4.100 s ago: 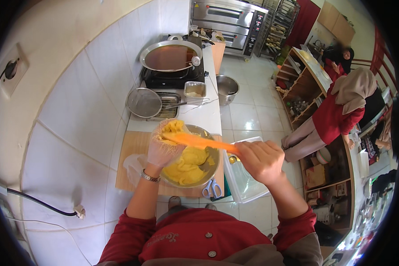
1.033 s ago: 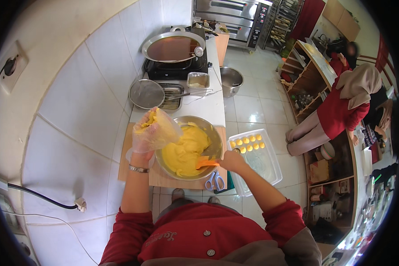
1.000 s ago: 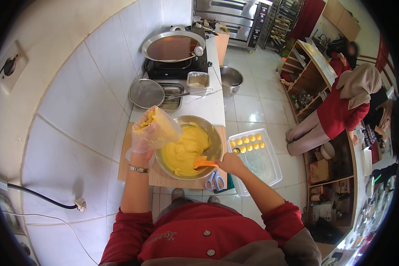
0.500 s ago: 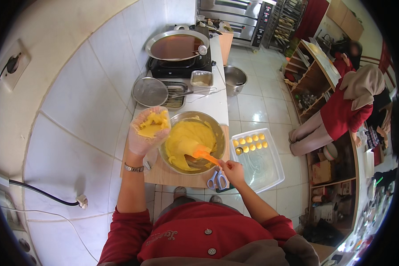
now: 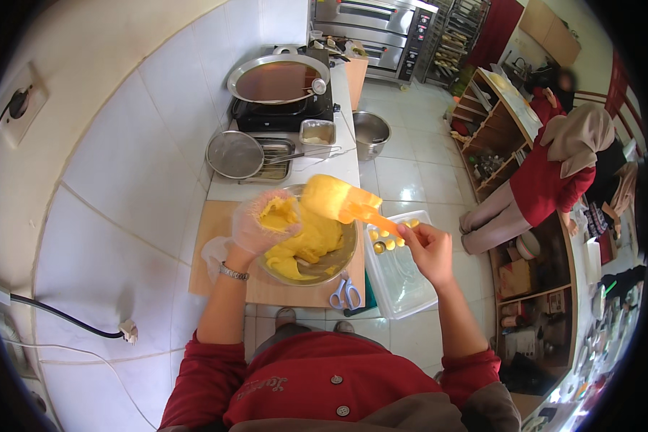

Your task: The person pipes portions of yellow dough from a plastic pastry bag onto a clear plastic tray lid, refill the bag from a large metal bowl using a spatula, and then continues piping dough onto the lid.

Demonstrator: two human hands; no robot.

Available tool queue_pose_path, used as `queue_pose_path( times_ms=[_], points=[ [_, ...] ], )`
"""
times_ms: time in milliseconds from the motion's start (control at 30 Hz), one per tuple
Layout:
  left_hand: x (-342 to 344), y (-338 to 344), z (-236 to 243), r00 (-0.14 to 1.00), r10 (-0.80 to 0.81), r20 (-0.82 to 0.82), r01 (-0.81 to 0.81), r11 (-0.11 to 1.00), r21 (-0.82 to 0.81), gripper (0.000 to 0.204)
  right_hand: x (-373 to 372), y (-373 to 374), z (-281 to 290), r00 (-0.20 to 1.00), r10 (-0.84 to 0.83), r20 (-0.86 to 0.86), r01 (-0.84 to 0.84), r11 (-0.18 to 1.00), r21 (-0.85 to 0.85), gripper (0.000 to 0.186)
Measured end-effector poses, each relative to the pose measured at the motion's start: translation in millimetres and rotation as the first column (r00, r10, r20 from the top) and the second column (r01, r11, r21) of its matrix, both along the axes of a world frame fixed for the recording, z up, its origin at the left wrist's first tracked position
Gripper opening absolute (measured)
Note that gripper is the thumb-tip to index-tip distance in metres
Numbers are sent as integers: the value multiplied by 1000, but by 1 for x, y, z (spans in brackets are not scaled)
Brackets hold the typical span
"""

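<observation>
My left hand, in a clear plastic glove, is cupped around a lump of soft yellow dough over the left rim of the steel bowl. In my right hand is the handle of an orange spatula. A thick load of dough coats its blade, raised above the bowl and close to my left hand. More yellow dough fills the bowl, which stands on a wooden board. Blue-handled scissors lie by the bowl at the board's near edge.
Right of the board is a white tray with several small yellow pieces. Beyond the bowl are a strainer, a small metal tin and a wide pan of brown liquid on a stove. A person stands at the right-hand counter.
My right hand has lifted the spatula out of the bowl, up and to the right, with dough on it. My left hand has shifted right and slightly down, its dough now turned toward the spatula.
</observation>
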State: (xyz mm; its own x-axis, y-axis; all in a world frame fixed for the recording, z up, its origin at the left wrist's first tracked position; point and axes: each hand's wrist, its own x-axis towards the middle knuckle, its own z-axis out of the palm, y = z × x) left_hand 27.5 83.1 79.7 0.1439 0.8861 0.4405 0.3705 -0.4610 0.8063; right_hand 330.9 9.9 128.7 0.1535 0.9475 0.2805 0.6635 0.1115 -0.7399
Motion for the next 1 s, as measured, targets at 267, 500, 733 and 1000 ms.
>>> queue_pose_path(
  times_ms=[267, 500, 733, 1000],
  points=[
    [36, -5, 17, 989, 17, -146, -25, 998, -55, 58, -32, 10, 39, 650, 39, 759, -489, 786, 379, 20],
    [41, 13, -10, 922, 215, -321, -168, 971, 169, 47, -81, -28, 51, 149, 196, 969, -669, 741, -47, 26],
    [43, 18, -30, 940, 153, 304, -126, 986, -107, 38, -57, -28, 95, 84, 355, 931, -746, 642, -178, 12],
    [2, 22, -17, 707, 261, 657, 46, 910, -411, 24, -40, -32, 99, 526, 212, 823, -428, 903, 41, 13]
  ],
)
